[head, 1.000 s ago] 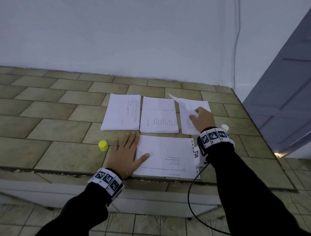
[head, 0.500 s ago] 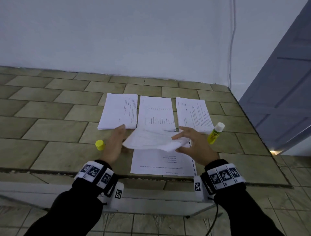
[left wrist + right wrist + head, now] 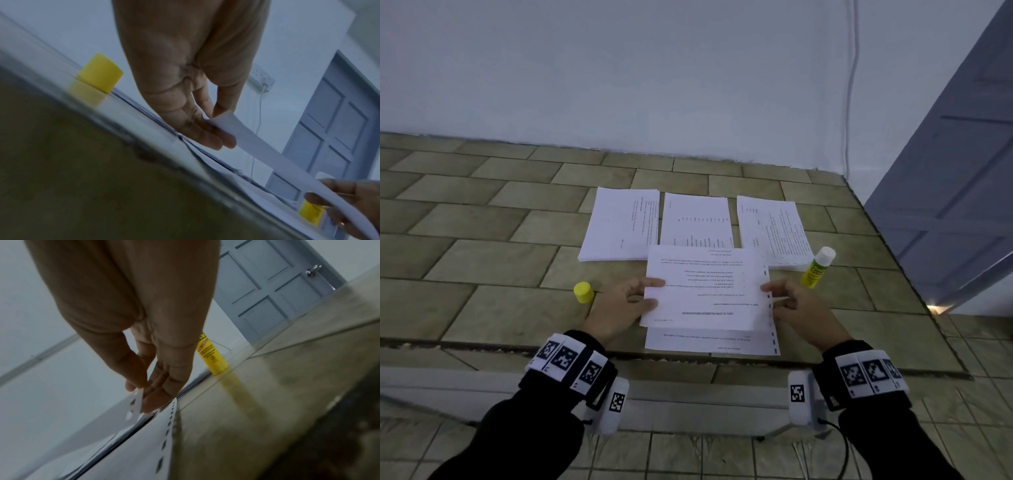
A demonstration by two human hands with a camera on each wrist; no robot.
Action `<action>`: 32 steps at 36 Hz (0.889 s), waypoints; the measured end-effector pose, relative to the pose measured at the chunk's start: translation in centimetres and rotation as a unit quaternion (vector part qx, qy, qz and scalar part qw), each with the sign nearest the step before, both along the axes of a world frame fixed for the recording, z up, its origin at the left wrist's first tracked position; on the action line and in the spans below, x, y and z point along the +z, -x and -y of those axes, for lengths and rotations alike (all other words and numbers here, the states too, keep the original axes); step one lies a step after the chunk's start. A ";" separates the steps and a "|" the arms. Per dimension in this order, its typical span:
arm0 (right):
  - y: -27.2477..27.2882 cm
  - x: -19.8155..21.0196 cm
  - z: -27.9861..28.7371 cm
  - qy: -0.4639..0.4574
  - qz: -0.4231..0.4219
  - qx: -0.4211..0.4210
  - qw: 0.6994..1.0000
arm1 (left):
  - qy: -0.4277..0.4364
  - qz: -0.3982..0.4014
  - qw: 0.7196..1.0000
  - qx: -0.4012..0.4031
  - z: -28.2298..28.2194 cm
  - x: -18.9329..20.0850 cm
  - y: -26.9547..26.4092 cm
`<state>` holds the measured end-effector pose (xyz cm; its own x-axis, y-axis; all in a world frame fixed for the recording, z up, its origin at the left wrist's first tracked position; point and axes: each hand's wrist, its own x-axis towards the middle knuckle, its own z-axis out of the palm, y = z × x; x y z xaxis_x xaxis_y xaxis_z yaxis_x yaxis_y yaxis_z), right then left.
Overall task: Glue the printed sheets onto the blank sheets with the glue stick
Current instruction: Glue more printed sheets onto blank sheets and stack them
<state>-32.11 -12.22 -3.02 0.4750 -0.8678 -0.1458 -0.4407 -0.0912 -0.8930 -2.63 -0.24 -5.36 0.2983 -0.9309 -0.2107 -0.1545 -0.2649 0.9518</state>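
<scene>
Sheet point(image 3: 705, 287) now flat (both-hand pinch)

We see our left hand point(image 3: 185, 91) pinching a curved white paper sheet point(image 3: 265, 154); our right hand point(image 3: 349, 199) grips its far edge; small yellow plastic cap point(image 3: 99, 73) beside.

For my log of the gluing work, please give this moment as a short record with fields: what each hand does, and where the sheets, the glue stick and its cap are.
left hand: pinches left edge of held sheet
right hand: pinches right edge of same sheet
held sheet: printed, lifted above sheet on counter
paper stacks: three, side by side, behind the hands
glue stick: upright, uncapped, right of the sheets
yellow cap: on counter, left of left hand
</scene>
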 end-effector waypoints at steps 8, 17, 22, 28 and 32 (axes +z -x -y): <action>0.3 0.0 0.1 0.045 -0.066 -0.008 0.997 | 0.007 0.094 0.995 -0.017 -0.4 0.9 0.7; -0.1 -1.1 -0.8 0.089 -0.170 0.010 0.981 | 0.010 0.246 0.967 -0.062 -0.3 1.6 1.6; -0.2 -1.2 -0.7 0.104 -0.191 0.021 0.976 | -0.006 0.285 0.957 -0.057 -0.3 0.9 1.3; 0.3 -0.9 -0.6 0.078 -0.176 0.025 0.981 | -0.014 0.278 0.959 -0.055 -0.3 0.3 1.2; 0.6 -1.0 -0.5 0.066 -0.156 0.029 0.985 | -0.015 0.279 0.959 -0.047 -0.5 0.4 1.3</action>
